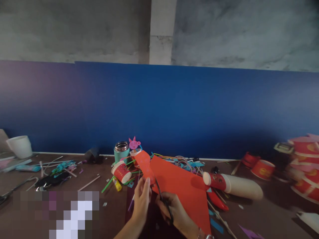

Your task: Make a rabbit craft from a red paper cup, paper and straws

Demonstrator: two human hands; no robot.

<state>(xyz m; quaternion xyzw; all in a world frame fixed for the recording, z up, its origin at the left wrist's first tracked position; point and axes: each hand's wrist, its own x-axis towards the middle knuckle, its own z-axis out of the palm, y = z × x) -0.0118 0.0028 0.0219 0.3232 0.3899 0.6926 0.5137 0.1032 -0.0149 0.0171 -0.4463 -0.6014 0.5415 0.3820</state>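
My left hand [142, 199] pinches the near end of a curled strip of red paper [146, 164]. The strip rises from a large red sheet [183, 189] lying on the dark table [274, 212]. My right hand [173, 210] is closed round the handles of black scissors [163, 199], whose blades point up toward the strip, right beside my left fingers. A red paper cup [121, 172] lies tipped just left of the strip.
Straws, sticks and paper scraps litter the table. A teal jar [121, 151] and a pink pig cutout [134, 143] stand behind the sheet. A stack of white cups [233, 184] lies on its side at right, more red cups [263, 169] beyond. A white pot [20, 146] sits far left.
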